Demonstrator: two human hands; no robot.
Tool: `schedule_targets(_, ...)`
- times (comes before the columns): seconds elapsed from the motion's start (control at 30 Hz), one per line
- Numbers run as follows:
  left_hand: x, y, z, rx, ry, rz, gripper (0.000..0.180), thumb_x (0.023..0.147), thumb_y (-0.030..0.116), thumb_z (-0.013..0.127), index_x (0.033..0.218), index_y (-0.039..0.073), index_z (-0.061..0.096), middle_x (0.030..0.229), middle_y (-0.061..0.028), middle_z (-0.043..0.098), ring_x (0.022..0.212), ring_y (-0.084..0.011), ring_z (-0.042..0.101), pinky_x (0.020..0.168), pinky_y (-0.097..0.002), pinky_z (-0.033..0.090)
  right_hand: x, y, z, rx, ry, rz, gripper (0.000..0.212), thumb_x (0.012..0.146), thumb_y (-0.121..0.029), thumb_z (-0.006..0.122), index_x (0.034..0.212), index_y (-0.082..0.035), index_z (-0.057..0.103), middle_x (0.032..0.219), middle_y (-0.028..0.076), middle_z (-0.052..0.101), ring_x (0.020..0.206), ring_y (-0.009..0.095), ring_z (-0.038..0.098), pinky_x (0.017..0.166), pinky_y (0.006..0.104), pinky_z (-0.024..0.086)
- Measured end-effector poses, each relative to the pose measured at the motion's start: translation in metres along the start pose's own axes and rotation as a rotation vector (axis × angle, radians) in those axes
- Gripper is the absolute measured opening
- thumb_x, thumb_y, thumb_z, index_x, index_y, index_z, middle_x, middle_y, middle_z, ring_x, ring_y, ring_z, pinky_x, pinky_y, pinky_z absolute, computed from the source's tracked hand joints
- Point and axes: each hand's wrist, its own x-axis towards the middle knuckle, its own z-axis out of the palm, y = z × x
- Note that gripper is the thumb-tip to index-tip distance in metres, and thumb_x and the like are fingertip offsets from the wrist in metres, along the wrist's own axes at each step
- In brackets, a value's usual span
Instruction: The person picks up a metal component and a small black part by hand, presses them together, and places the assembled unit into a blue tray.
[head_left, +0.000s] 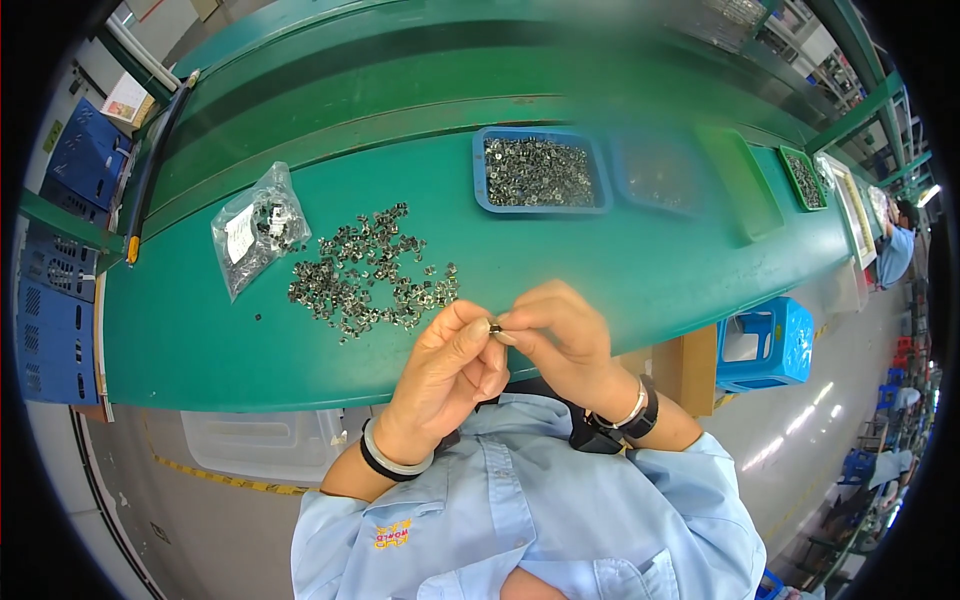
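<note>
Blue shirt (590, 490) nearest; beyond, left hand (435, 370) and right hand (568, 335), fingers pinching a small part (495, 327), apparently working it; next likely needs steady alignment

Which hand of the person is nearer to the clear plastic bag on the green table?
Left. The left hand is to the right of the bag and closer to the person's body; the right hand is farther right, beyond the left hand.
</note>
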Motion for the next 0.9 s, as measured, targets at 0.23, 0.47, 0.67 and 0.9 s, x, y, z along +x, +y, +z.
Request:
schedule_targets(0.23,0.001,0.001,0.001,0.04,0.014,0.002,0.014,0.093,0.02,0.056,0.093,0.007,0.051,0.071,-0.0077,0.06,0.051,-0.0138,0.05,0.044,-0.0248,0.036,0.0,0.001,0.001,0.007,-0.022,-0.024,0.017,0.076,-0.001,0.068,0.09,-0.006,0.06,0.082,0.006,0.061,0.075,0.02,0.06,0.061,0.0288,0.05)
schedule_targets(0.47,0.001,0.003,0.004,0.162,0.073,0.044,0.014,0.096,0.02,0.048,0.099,0.007,0.051,0.07,-0.0056,0.056,0.047,-0.0143,0.046,0.042,-0.0261,0.035,0.0,0.004,0.001,0.046,-0.026,0.047,0.014,0.077,-0.001,0.069,0.088,-0.006,0.062,0.084,0.006,0.062,0.077,0.019,0.059,0.066,0.0296,0.048)
schedule_targets(0.67,-0.01,0.02,-0.013,0.195,0.229,0.177,0.018,0.097,0.02,0.045,0.103,0.005,0.052,0.072,-0.0063,0.056,0.05,-0.0141,0.047,0.043,-0.0262,0.036,0.058,0.024,-0.044,-0.324,0.086,0.06,0.008,0.08,-0.009,0.065,0.085,-0.003,0.062,0.087,0.008,0.062,0.079,0.022,0.06,0.07,0.0313,0.048)
schedule_targets(0.9,-0.015,0.028,-0.023,0.119,0.229,0.198,0.014,0.097,0.018,0.047,0.1,0.005,0.053,0.07,-0.0053,0.057,0.051,-0.0126,0.049,0.044,-0.0254,0.037,0.081,0.058,-0.043,-0.55,-0.128,0.042,0.01,0.08,-0.01,0.064,0.087,-0.004,0.063,0.088,0.009,0.061,0.08,0.025,0.061,0.07,0.0321,0.049)
